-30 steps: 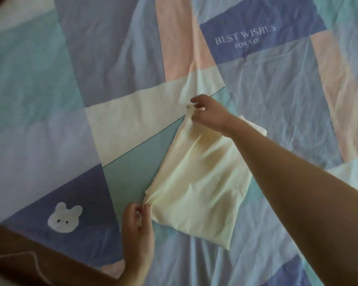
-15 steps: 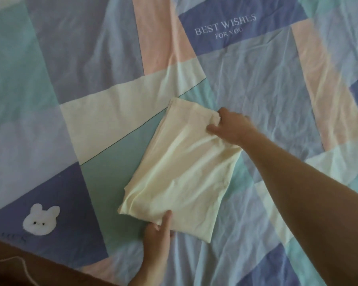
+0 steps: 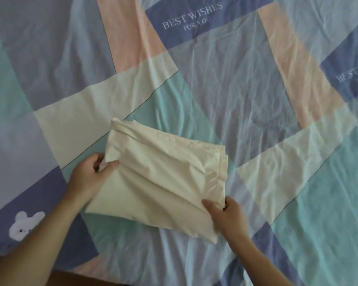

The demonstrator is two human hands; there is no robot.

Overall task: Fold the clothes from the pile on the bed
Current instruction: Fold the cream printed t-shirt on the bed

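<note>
The left hand (image 3: 89, 174) pinches the left edge of the cloth (image 3: 161, 182), thumb on top and fingers curled beneath. The cloth, cream and already folded into a thick rectangle, lies tilted on the bed (image 3: 256, 112), near the middle and toward the near side. The right hand (image 3: 225, 211) grips the cloth's near right corner, thumb over the top layer.

To finish this fold well, I would keep both grips at the edges, pull the layers taut so the creases across the middle flatten, and square the loose far-right hems before pressing down.

The bed's near edge sits just below the left arm; to the far side and right the sheet offers ample room.
</note>
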